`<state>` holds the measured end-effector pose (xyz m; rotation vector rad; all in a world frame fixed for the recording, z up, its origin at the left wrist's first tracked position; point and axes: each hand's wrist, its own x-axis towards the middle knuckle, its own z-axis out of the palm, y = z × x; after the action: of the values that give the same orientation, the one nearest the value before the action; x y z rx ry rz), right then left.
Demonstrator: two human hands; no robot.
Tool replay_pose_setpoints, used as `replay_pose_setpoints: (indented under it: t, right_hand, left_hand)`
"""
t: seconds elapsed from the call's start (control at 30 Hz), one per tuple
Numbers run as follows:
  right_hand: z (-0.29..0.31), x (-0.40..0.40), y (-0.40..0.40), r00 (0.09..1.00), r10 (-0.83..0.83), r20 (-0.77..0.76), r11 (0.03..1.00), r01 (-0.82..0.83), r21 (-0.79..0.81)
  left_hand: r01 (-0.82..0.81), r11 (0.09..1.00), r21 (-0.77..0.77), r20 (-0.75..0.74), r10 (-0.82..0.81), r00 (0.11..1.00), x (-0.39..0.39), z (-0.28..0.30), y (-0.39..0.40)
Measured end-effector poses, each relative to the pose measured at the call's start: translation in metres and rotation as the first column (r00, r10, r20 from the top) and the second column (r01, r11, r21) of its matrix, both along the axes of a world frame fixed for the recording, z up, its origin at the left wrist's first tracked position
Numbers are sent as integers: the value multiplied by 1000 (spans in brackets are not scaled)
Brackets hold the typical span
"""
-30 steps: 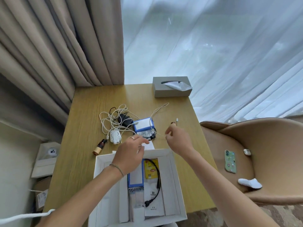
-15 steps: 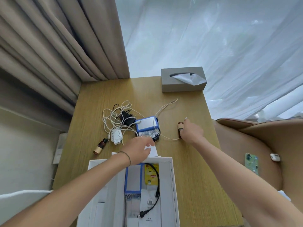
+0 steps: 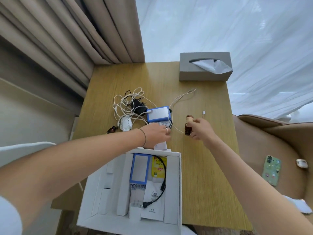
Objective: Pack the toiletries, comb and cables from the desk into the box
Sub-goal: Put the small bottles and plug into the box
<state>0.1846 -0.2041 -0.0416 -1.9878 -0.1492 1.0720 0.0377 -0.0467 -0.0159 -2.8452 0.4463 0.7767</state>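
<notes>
At nine o'clock on the wooden desk [image 3: 105, 78] a small brown bottle [image 3: 111, 129] lies beside a white plug [image 3: 126, 123], both at the near edge of a tangle of white cables [image 3: 128, 102] with a black adapter [image 3: 138, 106] in it. Just right of the tangle, near the middle of the desk, sits a blue-edged box [image 3: 158, 113] with a white cable looped over it.

The left hand [image 3: 157, 137] reaches in palm down, fingers curled together over a white packet [image 3: 160, 145] at the near side of that blue-edged box; what it pinches, I cannot tell.

At six o'clock the open white box [image 3: 177, 184] already holds a blue-framed packet [image 3: 139, 168], a yellow sachet [image 3: 158, 168] and a black cable [image 3: 160, 187] in its compartments.

Toward three o'clock the right hand [image 3: 201, 128] pinches a second brown bottle [image 3: 188, 126] by its tan cap, held upright just above the desk, beside a white cable end [image 3: 204, 112].

At one o'clock stands a grey tissue box [image 3: 205, 73]. Off the desk on the right, a phone [image 3: 271, 170] lies on a tan chair [image 3: 271, 141].
</notes>
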Motion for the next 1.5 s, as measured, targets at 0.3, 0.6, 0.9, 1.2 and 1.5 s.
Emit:
replay_pose_setpoints:
  t: [0.3,0.6,0.9,1.2,1.5]
  right_hand:
    - [52,-49,-36,945,26,-326,968,57,243]
    - [83,-80,-55,950,56,-308,952,42,303]
    - [110,-122,-57,959,155,-238,951,-79,300]
    - [97,-169,-46,986,113,-126,978,-87,191]
    - [94,-194,-52,975,-208,80,915,165,368]
  left_hand:
    - [345,930,125,36,-351,936,3,-27,1]
    - [222,972,83,163,-233,959,0,-28,12]
    - [-384,803,-456,272,537,799,-30,12,27]
    - [-433,204,-878,-47,864,501,-94,81,13]
    - [-618,-456,-640,-742,577,341,-146,70,-44]
